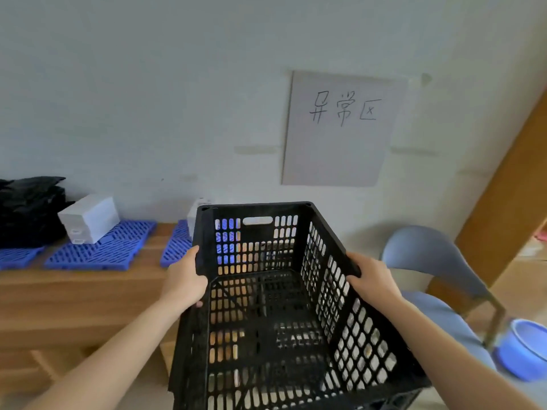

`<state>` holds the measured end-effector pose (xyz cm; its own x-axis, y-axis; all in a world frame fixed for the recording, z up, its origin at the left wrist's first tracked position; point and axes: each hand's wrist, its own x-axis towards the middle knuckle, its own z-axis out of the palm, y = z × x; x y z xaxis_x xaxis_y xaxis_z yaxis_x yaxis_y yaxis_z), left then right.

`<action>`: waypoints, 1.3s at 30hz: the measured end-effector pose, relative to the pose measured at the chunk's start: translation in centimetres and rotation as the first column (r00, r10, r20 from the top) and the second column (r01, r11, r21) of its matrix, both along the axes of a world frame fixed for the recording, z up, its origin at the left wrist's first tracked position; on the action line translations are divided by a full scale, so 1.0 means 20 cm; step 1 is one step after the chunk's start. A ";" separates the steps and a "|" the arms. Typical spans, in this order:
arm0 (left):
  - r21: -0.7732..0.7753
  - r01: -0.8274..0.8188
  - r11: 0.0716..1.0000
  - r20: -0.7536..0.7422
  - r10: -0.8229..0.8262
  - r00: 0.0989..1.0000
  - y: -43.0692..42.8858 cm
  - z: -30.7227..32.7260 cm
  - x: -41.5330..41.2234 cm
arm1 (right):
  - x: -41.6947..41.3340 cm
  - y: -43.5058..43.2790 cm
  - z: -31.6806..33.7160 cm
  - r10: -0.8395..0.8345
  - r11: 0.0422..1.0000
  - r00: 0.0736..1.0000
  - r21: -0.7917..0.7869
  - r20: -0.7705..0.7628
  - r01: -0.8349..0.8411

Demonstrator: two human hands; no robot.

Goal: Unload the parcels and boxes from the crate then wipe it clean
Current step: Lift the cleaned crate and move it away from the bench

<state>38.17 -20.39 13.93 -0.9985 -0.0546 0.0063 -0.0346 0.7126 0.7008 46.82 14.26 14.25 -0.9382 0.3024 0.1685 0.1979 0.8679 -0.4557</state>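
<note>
Far left, a stack of black parcels point(29, 211) and a white box point(88, 218) sit on blue slatted mats point(103, 250) along the wooden table point(74, 291). The left hand point(185, 281) grips the left rim of the black crate point(266, 291). The crate is held between table and chair, open top tipped toward the camera. The right hand point(374, 281) clasps the right rim. Beyond it stand a blue chair point(429, 250) and a blue basin point(524, 350).
</note>
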 end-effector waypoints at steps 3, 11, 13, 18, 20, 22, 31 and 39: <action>-0.022 0.049 0.999 -0.010 -0.050 0.999 0.21 -0.02 -0.09 | 0.04 0.16 -0.02 -0.063 0.998 0.998 -0.011 -0.018 0.063; -0.003 0.132 0.991 -0.008 -0.132 0.991 0.58 -0.15 -0.50 | -0.21 0.48 -0.09 -0.152 0.988 0.987 -0.040 -0.041 0.151; 0.016 0.136 0.991 -0.003 -0.136 0.991 0.65 -0.19 -0.64 | -0.34 0.54 -0.12 -0.166 0.985 0.985 -0.052 -0.049 0.163; 0.039 0.113 0.993 0.003 -0.113 0.994 0.83 -0.27 -1.01 | -0.75 0.70 -0.19 -0.157 0.985 0.988 -0.072 -0.011 0.156; 0.042 0.105 0.994 -0.001 -0.105 0.995 0.87 -0.30 -1.14 | -0.91 0.76 -0.22 -0.148 0.986 0.989 -0.069 0.017 0.149; 0.034 0.105 0.994 -0.003 -0.104 0.995 0.91 -0.35 -1.25 | -1.04 0.80 -0.25 -0.141 0.987 0.990 -0.068 0.026 0.143; 0.013 0.107 0.994 0.035 -0.107 0.994 1.08 -0.58 -1.55 | -1.40 1.01 -0.55 -0.169 0.975 0.980 -0.130 0.104 0.182; -0.027 0.042 0.999 0.048 -0.040 0.998 1.20 -0.81 -1.69 | -1.62 1.14 -0.81 -0.153 0.966 0.974 -0.183 0.167 0.183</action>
